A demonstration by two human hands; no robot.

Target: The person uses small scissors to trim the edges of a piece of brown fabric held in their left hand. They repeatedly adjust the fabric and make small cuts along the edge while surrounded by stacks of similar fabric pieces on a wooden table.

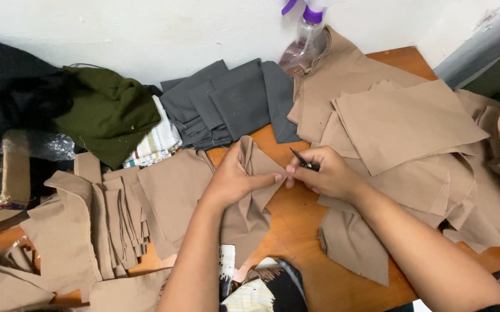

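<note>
Table [302, 242]: wooden, orange-brown, mostly covered with cut cloth; bare patch in front of the hands.
Tan pile, right [411, 115]: large flat pieces stacked loosely, reaching the far wall.
Tan pile, left [117, 214]: narrower folded strips and panels, edges overlapping.
Grey stack [232, 104]: dark grey pieces fanned out at the wall, between the green cloth and the tan pile.
Green cloth [108, 112]: crumpled, far left, beside a black bundle [7, 92].
Spray bottle [302, 43]: clear with a purple top, at the wall, partly under tan cloth.
Tan piece [250, 202]: at table centre, its upper edge lifted, the rest draped on the wood.
Left hand [232, 176]: clasps the tan piece, thumb pinching the fold.
Right hand [328, 173]: closed around a small dark tool [303, 160], possibly a snipper; tip touching the tan piece's edge.
</note>
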